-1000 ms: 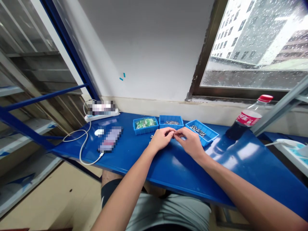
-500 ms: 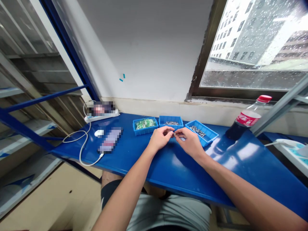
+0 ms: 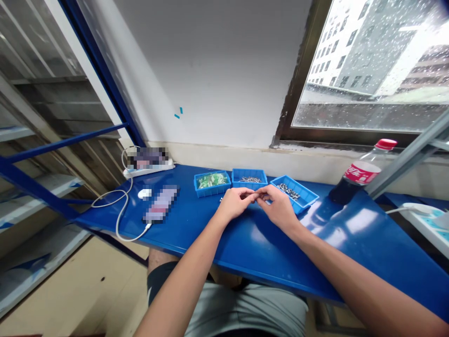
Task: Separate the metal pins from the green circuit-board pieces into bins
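Observation:
My left hand and my right hand meet fingertip to fingertip above the blue table. Both are closed in a pinch; whatever lies between the fingers is too small and covered to name. Just beyond them stand three blue bins. The left bin holds green-and-clear small pieces, perhaps in plastic bags. In the middle bin are thin silver metal parts. Short, thicker metal parts fill some of the right bin, close to my right hand. A small pale item peeks out beside my left hand, mostly hidden.
A cola bottle with a red cap stands at the right by a grey metal post. On the left lie a phone-like blurred object, a white mouse-shaped item and a white cable. A power strip sits far right.
The fingertips of both hands have drawn closer and now overlap slightly. A small pale item beside my left hand shows more than before. The bins and bottle have stayed put.

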The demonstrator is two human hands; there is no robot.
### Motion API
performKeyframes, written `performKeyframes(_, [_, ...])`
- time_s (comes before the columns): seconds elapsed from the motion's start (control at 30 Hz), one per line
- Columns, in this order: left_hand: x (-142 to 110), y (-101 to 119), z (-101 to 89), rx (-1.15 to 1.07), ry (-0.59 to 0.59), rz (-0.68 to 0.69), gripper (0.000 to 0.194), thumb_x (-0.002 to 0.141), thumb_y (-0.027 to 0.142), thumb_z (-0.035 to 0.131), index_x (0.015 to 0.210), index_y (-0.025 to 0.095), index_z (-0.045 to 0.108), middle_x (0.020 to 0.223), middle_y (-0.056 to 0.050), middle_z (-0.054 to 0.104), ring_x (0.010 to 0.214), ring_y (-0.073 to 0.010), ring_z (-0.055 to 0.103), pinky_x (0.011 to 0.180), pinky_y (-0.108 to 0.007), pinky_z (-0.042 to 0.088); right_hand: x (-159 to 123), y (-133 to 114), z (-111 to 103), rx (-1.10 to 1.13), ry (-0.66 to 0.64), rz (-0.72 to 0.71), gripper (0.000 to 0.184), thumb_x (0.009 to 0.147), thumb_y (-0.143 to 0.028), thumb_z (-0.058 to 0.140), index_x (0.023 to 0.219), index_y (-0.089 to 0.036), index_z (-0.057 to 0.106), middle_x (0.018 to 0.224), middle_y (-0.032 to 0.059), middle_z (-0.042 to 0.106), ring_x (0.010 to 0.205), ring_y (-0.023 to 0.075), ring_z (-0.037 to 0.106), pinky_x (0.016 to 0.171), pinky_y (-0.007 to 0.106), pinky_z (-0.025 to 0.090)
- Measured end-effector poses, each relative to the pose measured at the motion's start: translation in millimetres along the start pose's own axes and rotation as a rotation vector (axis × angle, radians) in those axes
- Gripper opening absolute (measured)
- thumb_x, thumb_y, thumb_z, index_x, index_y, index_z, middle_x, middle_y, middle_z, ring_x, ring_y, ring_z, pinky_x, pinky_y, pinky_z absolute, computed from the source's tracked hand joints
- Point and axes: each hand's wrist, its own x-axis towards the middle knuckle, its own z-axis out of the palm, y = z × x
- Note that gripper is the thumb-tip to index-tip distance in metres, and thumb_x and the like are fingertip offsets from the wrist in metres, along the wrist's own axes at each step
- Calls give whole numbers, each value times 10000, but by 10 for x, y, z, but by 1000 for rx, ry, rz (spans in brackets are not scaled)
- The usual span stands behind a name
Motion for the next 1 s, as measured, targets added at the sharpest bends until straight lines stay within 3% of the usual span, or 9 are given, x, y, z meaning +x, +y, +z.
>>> performKeyframes(0.27, [20,-77,18,15,81,11,190,874,180,723,1037,197,819,1004,-50,838,932,-220,802,883,-317,628,-3,-36,19,72,-9,86,180,961,-391,662,1030,-243,740,1016,82,788,880,264,754,866,455,640])
performKeyframes(0.43, [22,-115,36,40,65,50,246,834,77,683,1018,183,808,985,-51,834,900,-207,798,879,-320,640,-8,-62,17,114,-32,157,187,926,-423,726,964,-239,727,918,64,780,814,252,749,793,421,635])
performKeyframes(0.6, [33,-131,47,-21,86,89,337,826,40,689,1121,182,771,1002,-55,831,927,-195,798,909,-323,641,-10,-39,28,124,-47,207,138,874,-341,723,955,-232,697,897,53,766,819,237,741,767,391,624])
performKeyframes(0.83, [7,-20,26,45,109,61,163,930,235,715,1063,183,792,1035,-64,831,921,-206,786,873,-297,614,16,-30,21,19,-36,153,156,856,-254,654,986,-216,729,882,48,735,774,211,697,710,353,588])
performKeyframes(1.0, [-21,49,0,115,55,37,277,990,406,656,1017,195,833,1006,-48,839,892,-213,780,825,-281,587,20,-28,0,37,-8,178,142,869,-290,679,973,-213,736,911,55,757,782,213,713,703,346,586])
